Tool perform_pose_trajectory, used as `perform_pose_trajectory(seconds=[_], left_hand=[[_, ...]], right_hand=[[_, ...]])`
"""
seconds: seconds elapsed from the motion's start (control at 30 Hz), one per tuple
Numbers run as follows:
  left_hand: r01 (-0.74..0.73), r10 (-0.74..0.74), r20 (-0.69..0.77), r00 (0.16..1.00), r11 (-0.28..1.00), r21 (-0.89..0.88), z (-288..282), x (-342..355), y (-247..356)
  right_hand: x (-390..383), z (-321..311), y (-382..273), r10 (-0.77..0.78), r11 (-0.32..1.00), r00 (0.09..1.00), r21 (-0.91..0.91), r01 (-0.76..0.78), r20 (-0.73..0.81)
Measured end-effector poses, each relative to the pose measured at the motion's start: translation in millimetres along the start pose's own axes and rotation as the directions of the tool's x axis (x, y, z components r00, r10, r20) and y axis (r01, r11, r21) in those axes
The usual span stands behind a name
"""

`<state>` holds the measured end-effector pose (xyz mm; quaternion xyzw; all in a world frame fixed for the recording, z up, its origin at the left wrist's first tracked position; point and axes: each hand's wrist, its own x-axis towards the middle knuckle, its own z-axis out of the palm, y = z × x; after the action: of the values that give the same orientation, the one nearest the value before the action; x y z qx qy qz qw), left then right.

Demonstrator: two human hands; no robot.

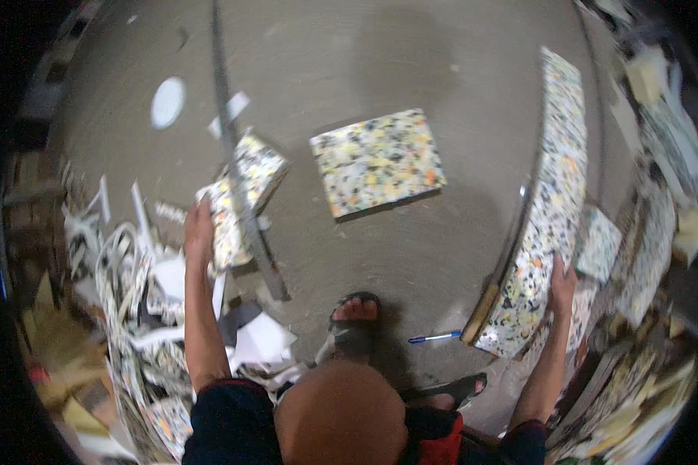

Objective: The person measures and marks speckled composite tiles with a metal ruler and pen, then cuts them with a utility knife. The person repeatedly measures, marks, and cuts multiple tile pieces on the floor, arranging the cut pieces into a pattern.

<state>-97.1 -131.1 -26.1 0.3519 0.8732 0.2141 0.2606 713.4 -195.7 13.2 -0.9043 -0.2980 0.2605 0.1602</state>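
Note:
My left hand (199,234) is closed on the outer edge of a speckled foam piece (229,232). Another speckled foam block (260,164) adjoins that piece at its far end, and a long thin dark strip (223,93) crosses in front of them. On the right, my right hand (562,285) grips the edge of a long speckled foam strip (554,170) near its close end; its fingers are partly hidden. Along the strip's left side runs a long narrow tool with a wooden handle (482,314). Between my hands, a rectangular foam slab (378,163) lies flat on the floor.
A blue and white pen (434,337) lies near my sandalled feet (354,310). White and speckled offcuts (132,279) pile up on the left. More foam scraps (647,248) are heaped along the right. A white oval piece (168,102) rests at the far left.

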Motion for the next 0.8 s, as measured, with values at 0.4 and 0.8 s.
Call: perform_pose_trajectory(seconds=[0.4, 0.8], left_hand=[[0.041, -0.011, 0.097, 0.995, 0.947, -0.319, 38.5, 26.6, -24.0], [-0.049, 0.164, 0.181, 0.970, 0.857, -0.514, 33.0, -41.4, 84.1]], right_hand=[[-42.2, 15.9, -21.7, 0.066, 0.991, 0.985, 0.108, -0.084, 0.160], [-76.0, 93.1, -39.3, -0.047, 0.951, 0.973, 0.308, -0.025, 0.226]])
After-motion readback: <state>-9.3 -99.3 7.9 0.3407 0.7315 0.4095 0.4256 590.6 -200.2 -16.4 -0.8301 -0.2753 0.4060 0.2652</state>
